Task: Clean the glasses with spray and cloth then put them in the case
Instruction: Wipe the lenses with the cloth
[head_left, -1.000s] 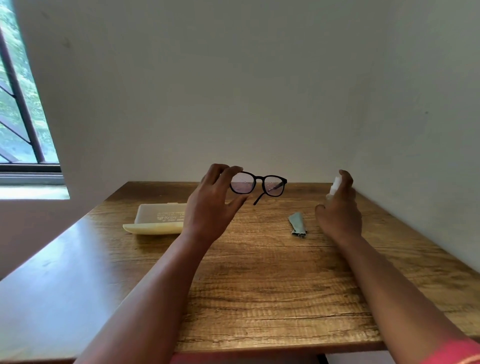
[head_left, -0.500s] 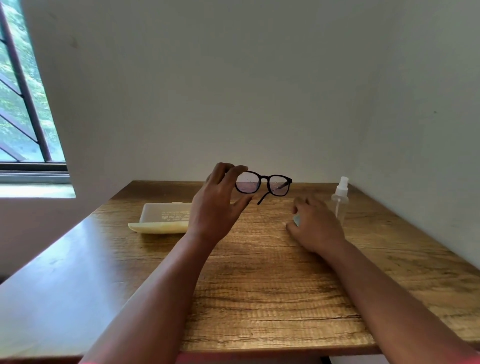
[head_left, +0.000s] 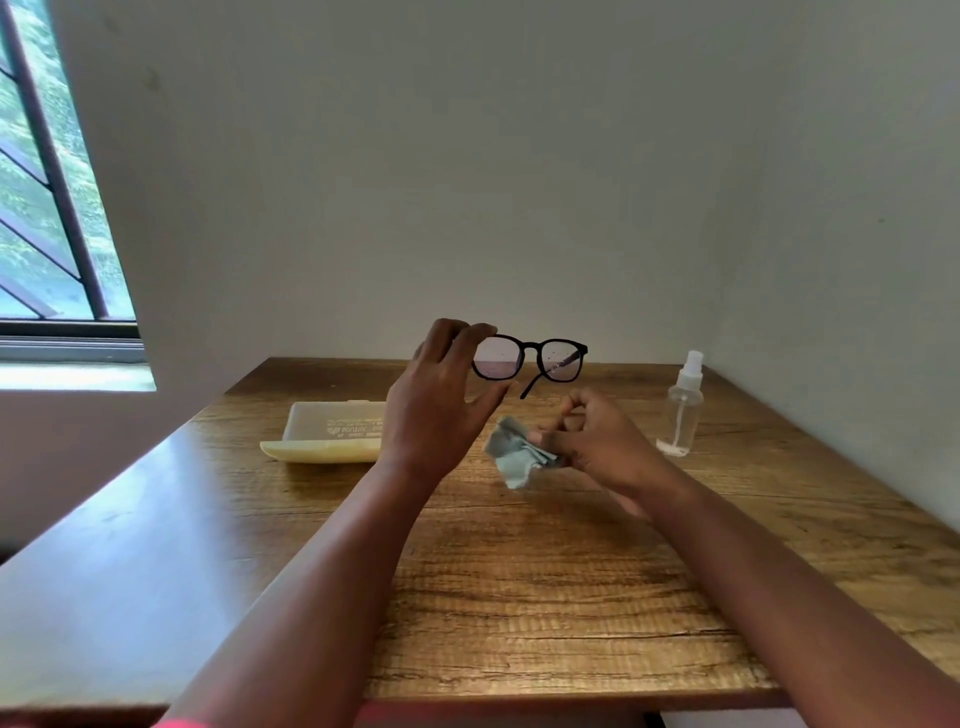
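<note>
My left hand (head_left: 441, 405) holds the black-framed glasses (head_left: 535, 359) by their left end, up above the wooden table (head_left: 519, 597). Droplets speckle the right lens. One temple arm hangs down below the frame. My right hand (head_left: 597, 441) pinches a crumpled grey-blue cloth (head_left: 514, 451) just below and in front of the glasses, lifted off the table. A clear spray bottle (head_left: 681, 413) with a white nozzle stands upright to the right, apart from both hands. The pale yellow glasses case (head_left: 332, 434) lies open at the left, partly hidden behind my left hand.
The table sits in a corner, with a wall behind and another close on the right. A barred window (head_left: 52, 208) is at the far left. The table's front edge runs near my forearms.
My right hand let go of the spray bottle, which now stands on the table, moved left to the cloth and lifted it. The left hand kept the glasses raised.
</note>
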